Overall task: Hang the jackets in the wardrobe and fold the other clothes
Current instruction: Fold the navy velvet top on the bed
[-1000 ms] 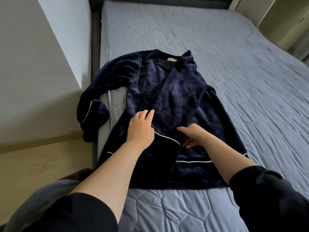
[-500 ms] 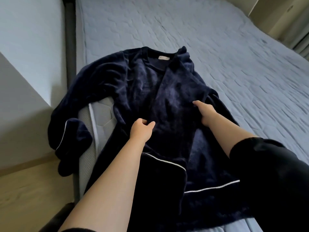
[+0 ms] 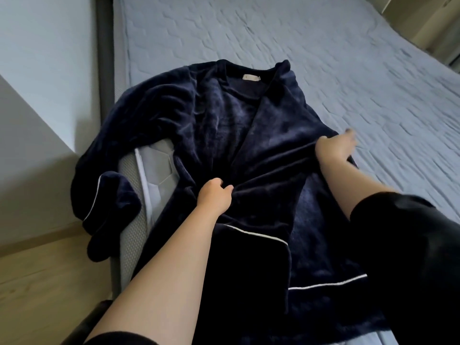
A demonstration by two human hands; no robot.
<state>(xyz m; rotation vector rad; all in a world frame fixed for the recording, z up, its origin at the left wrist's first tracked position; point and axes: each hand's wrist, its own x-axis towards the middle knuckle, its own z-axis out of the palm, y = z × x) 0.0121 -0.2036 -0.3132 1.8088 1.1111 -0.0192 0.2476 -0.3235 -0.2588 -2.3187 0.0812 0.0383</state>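
While the dark blue top [image 3: 224,135] lies spread out on the bed [image 3: 323,58], its collar points to 12 o'clock and its bottom edge to 6 o'clock. The left hand [image 3: 215,195] sits on the middle of the top, with its fingers curled tight, pinching a bunch of the soft cloth. The right hand [image 3: 334,148] is at about 2 o'clock from it, on the top's right edge. It is blurry, so I cannot tell if it grips the cloth or only touches it. Folds in the cloth run between the two hands. One sleeve [image 3: 109,195] hangs off the bed's side at 9 o'clock, above the wood floor [image 3: 37,282]. A thin white line [image 3: 258,234] runs across the cloth near 6 o'clock. A small pale tag [image 3: 251,77] shows inside the collar.
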